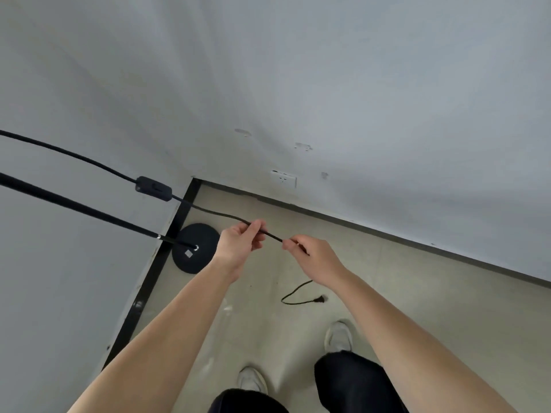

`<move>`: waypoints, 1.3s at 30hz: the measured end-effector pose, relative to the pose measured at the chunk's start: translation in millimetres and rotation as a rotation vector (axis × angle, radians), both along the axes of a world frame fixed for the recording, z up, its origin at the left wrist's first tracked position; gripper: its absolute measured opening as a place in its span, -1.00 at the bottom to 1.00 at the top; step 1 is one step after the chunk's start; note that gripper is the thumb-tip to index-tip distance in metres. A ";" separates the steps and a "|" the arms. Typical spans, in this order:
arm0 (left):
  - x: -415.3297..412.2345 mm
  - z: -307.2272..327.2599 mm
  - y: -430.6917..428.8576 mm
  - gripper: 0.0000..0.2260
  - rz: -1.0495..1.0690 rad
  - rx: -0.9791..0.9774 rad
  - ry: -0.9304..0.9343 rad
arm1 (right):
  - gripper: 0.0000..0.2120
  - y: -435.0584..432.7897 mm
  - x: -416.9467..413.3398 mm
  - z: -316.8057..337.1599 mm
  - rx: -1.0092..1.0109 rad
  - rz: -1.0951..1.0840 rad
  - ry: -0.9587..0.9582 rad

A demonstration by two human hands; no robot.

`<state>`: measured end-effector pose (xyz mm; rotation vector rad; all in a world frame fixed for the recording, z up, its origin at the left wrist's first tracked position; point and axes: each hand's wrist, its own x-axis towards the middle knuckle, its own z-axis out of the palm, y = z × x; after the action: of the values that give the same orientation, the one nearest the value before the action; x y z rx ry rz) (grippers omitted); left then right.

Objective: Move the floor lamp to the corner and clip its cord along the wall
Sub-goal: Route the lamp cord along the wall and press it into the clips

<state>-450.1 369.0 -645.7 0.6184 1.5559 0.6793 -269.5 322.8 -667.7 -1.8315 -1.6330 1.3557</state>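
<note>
Both hands pinch the cord (pixel 269 234) near frame centre: my left hand (pixel 238 242) closed on it between thumb and fingertips, my right hand (pixel 313 254) closed on it a little further along, a short taut span between them. Step in hand, as I judge it: drawing the cord straight before fixing it along the right-hand wall (pixel 387 114). Done well, this means sliding one hand along while the other anchors, keeping tension light so the lamp base (pixel 195 248) is not tugged off its spot, and working out kinks toward the free end. Item, cord: thin, black, running from upper left of frame through an inline switch (pixel 153 188) at left centre, down to my hands, then dropping below my right hand to a loose loop on the floor (pixel 417 293), ending in a plug (pixel 321 299) (unplugged, lying flat). Item, lamp: black round base standing in the corner at left centre, slim black pole (pixel 74 204) rising toward the left edge. Wall socket (pixel 283 179) sits low on the right-hand wall above centre; small pale marks near it may be clips, too faint to tell.
</note>
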 end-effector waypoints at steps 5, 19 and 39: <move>-9.3 -31.4 41.4 -0.88 0.130 0.215 -0.062 | -0.61 27.8 5.6 -66.3 0.032 0.016 -0.072; -12.5 -145.5 115.3 -0.90 -0.066 0.536 -0.143 | -0.70 96.3 -2.0 -183.0 0.266 -0.220 -0.002; -72.0 -99.3 133.8 -0.85 0.178 0.338 -0.641 | -0.77 103.3 -39.3 -75.8 0.470 -0.303 -0.048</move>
<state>-522.1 502.8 -745.0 0.4453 0.9087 1.1600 -308.8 426.1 -743.5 -1.7377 -1.4636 0.7298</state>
